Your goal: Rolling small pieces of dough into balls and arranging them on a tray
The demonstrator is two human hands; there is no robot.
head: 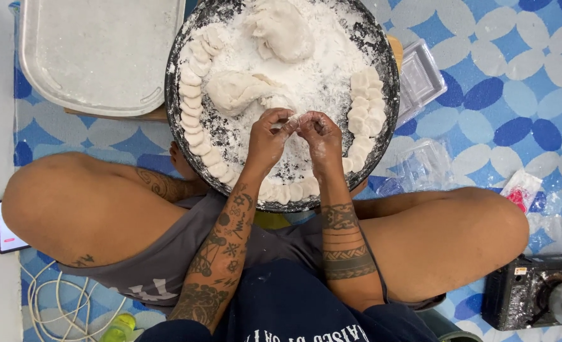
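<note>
both hands, left hand (269,134) and right hand (319,136), pinch a small white dough piece (295,121) over the round dark floured tray (382,50); shaping step, next needs placing among the rim's flat dough discs (195,120).

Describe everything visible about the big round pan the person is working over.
The round pan is dark, metal-looking and shallow, its rim dusted white. It lies flat on the blue patterned mat, in front of the person's crossed legs. Loose white flour covers its floor, with two large dough lumps in the middle and small flattened dough pieces lined along the rim. The left hand and right hand pinch a small piece above it.
</note>
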